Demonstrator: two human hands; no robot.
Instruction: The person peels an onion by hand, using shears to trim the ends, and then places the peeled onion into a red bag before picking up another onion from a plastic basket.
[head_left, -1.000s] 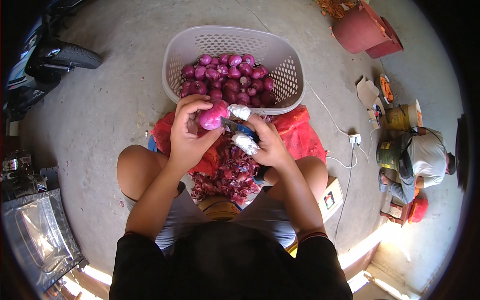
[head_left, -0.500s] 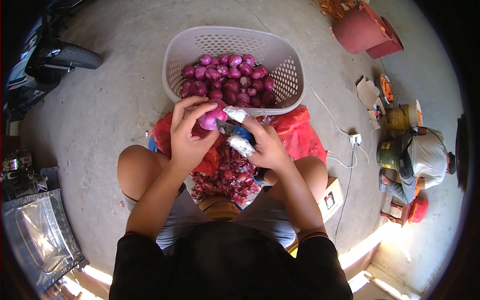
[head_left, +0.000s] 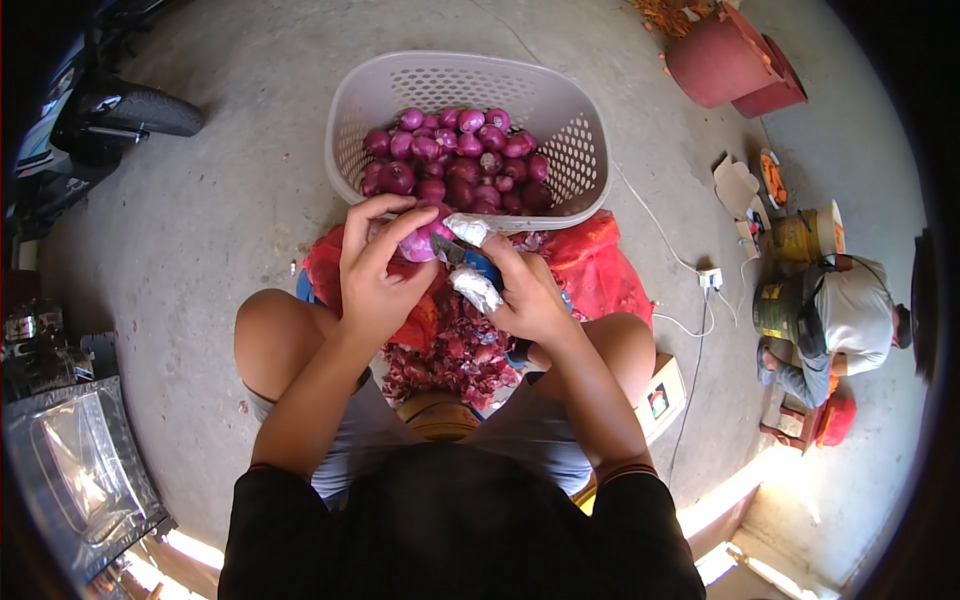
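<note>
My left hand point(head_left: 385, 255) is closed around a red onion point(head_left: 425, 238), just in front of the basket. My right hand point(head_left: 525, 285) grips a small knife point(head_left: 482, 268) with a blue handle, its short blade against the onion. Silver wrapping point(head_left: 474, 288) covers the thumb and a finger of that hand. The grey plastic basket point(head_left: 345, 115) holds many peeled red onions point(head_left: 465, 145). Beneath my hands lies a heap of onion skins point(head_left: 450, 365), beside red mesh sacking point(head_left: 600, 270).
At the right a person point(head_left: 850, 310) sits bent over near several buckets point(head_left: 800, 232). A power strip point(head_left: 710, 278) with cables lies on the floor. Red tubs point(head_left: 715, 60) stand at the upper right, a motorbike wheel point(head_left: 150, 110) at the upper left.
The knife and my right hand have shifted slightly left and up against the onion. My left hand has turned the onion a little; the basket stays put.
</note>
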